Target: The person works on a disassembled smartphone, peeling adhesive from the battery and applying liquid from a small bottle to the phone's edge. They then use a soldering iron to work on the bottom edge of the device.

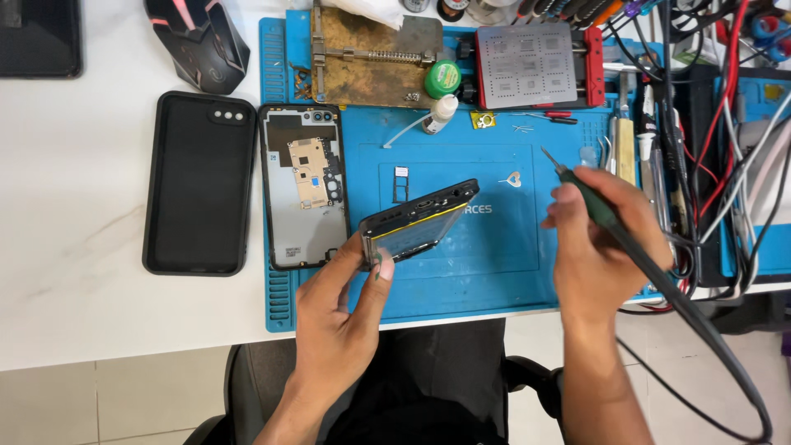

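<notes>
Bare white worktop open along the left and near edge, black phone case and opened back cover lying side by side left of centre, bare blue mat between left hand and right hand, far edge crowded with metal jig, stencil holder and small bottles, right edge blocked by tangled cables and upright tools.

A white table carries a blue work mat; left of it lie a black phone case and, farther back, a black mouse (red-streaked).

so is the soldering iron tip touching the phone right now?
No: the right hand holds the soldering iron tip-up, well clear of the opened phone in the left hand.
</notes>
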